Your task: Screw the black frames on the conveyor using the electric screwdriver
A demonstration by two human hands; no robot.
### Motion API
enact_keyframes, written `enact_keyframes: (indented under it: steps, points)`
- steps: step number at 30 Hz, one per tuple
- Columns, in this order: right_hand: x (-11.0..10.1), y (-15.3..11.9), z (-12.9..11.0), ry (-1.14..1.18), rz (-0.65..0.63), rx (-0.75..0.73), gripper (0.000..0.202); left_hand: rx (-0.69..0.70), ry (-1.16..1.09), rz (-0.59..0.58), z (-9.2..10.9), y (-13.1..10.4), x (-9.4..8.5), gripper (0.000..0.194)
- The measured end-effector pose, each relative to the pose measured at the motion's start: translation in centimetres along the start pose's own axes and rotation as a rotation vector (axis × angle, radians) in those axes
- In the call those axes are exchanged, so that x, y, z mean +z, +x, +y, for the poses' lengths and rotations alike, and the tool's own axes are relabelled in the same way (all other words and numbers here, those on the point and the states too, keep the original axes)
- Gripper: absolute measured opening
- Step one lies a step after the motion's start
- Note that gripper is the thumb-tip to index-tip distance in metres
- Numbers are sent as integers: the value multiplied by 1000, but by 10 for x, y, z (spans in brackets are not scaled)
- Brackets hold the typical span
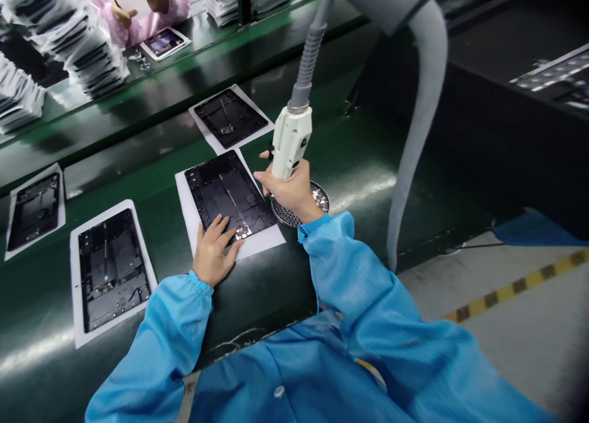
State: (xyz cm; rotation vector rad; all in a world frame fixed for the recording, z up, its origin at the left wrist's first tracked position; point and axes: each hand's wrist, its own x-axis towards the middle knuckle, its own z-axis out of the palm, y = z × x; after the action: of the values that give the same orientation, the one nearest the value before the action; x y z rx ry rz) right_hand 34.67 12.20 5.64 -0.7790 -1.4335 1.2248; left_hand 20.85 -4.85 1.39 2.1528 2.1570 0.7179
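My right hand (297, 191) is wrapped around a white electric screwdriver (291, 138), whose ribbed grey sleeve runs up from its top. Its lower end and bit are hidden behind my fingers. Just under that hand is a round metal dish (321, 197) with a perforated surface and small shiny pieces, too small to name. My left hand (214, 251) lies with fingers spread on the lower edge of a black tablet housing (225, 181). Beside its fingertips sits a small circuit board (243, 232). The housing lies open side up on a white sheet (263, 242).
More open housings on white sheets lie at the left (113, 270), far left (34, 208) and behind (232, 118). A thick grey hose (423, 122) hangs at the right. Across the bench, stacked sheets (94, 61) stand near a co-worker in pink sleeves (177, 6).
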Motion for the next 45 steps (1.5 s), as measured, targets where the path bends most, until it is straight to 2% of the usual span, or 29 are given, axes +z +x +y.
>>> enact_keyframes:
  steps: [3,5,10,15,20,23,28,31,36,45]
  points:
    - [0,-5,-11,19,59,-46,30,-11,4,28,0,1,3,30]
    - [4,-12,-19,65,54,-75,28,1,28,15,0,2,4,29]
    - [31,-42,-29,79,-141,0,23,34,57,-98,1,3,-2,33]
    - [49,-60,-22,32,-257,23,12,53,27,-184,2,4,-9,40]
    - [50,-63,-9,-1,-262,-52,22,33,5,-204,5,5,-7,40]
    - [49,-65,-4,5,-270,-37,15,23,-5,-205,5,4,-6,38]
    - [48,-69,-3,-18,-293,-1,23,11,-19,-236,7,4,-7,37]
    - [46,-69,-3,-13,-300,-4,20,13,-18,-237,7,4,-7,38]
    - [44,-69,-1,-13,-306,-55,15,9,-17,-240,8,5,-6,38]
    - [41,-67,1,-46,-324,-131,23,11,-7,-231,8,4,-5,41]
